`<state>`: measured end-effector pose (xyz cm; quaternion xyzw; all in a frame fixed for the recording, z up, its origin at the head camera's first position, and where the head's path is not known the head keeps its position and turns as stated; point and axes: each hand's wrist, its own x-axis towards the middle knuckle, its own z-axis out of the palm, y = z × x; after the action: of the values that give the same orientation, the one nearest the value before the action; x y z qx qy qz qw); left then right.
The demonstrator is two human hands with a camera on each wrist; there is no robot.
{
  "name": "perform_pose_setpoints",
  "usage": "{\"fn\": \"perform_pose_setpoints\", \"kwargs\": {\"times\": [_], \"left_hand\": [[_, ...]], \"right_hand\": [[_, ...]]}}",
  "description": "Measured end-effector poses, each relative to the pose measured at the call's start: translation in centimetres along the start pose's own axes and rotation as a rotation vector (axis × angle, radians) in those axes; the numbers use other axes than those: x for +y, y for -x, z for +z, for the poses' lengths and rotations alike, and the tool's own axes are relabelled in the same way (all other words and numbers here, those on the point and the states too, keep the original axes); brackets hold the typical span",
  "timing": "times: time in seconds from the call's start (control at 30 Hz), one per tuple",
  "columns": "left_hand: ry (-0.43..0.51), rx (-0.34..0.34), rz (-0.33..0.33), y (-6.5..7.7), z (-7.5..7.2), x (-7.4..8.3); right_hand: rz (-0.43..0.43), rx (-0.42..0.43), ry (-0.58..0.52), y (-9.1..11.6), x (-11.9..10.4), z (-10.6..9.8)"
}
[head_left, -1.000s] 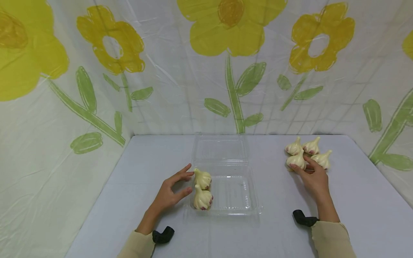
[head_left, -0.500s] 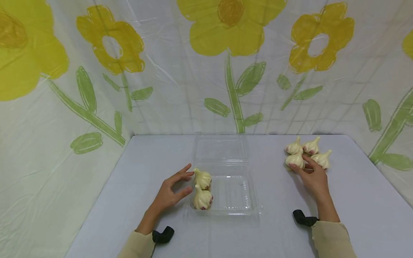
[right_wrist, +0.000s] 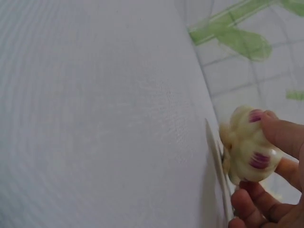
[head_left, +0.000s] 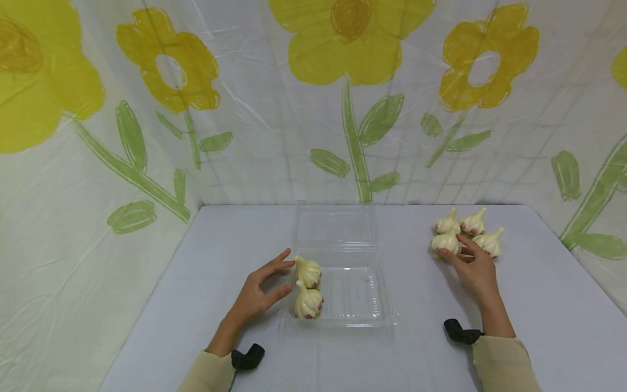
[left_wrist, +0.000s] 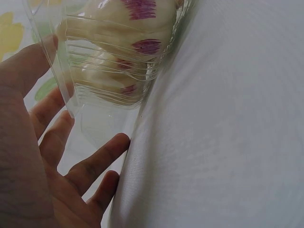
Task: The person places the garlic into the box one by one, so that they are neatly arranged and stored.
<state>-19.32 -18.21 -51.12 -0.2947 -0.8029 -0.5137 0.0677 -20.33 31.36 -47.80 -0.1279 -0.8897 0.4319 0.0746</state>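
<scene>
One glossy, lobed garlic bulb (head_left: pixel 444 245), right of the clear plastic container (head_left: pixel 350 296), we pinched in the fingers of our right hand (head_left: pixel 479 269), its neck and long axis pointing away; our left hand (head_left: pixel 257 288) had spread fingers at the container's left wall.

Glossy garlic bulbs (head_left: pixel 308 302), clear plastic box (head_left: pixel 352 322), matt tablecloth (head_left: pixel 196 245) on my feed.
From here I see the bulbs as smooth, with small highlights; the box looks thin, transparent and shiny, its side wall ribbed. The tablecloth reads as finely textured fabric. The backdrop sheet (head_left: pixel 254 163) is creased, with a faint plastic-like sheen. I make out the sleeves (head_left: pixel 504 359) as matt cloth, the black wrist pieces (head_left: pixel 249 357) as dull.
</scene>
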Motion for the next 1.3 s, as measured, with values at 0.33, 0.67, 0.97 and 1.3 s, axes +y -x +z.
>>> {"fn": "perform_pose_setpoints", "kwargs": {"times": [0.33,0.67,0.97,1.3], "left_hand": [[-0.006,0.001,-0.016,0.1,0.0,0.2],[-0.01,0.005,-0.013,0.1,0.0,0.4],[-0.016,0.009,0.008,0.1,0.0,0.2],[-0.029,0.01,0.013,0.0,0.0,0.2]], "right_hand": [[-0.057,0.0,-0.018,0.0,-0.6,0.1],[-0.128,0.001,-0.025,0.1,-1.1,0.5],[-0.148,-0.004,-0.048,0.5,-2.0,1.4],[-0.186,0.005,-0.085,0.8,-3.3,2.0]]}}
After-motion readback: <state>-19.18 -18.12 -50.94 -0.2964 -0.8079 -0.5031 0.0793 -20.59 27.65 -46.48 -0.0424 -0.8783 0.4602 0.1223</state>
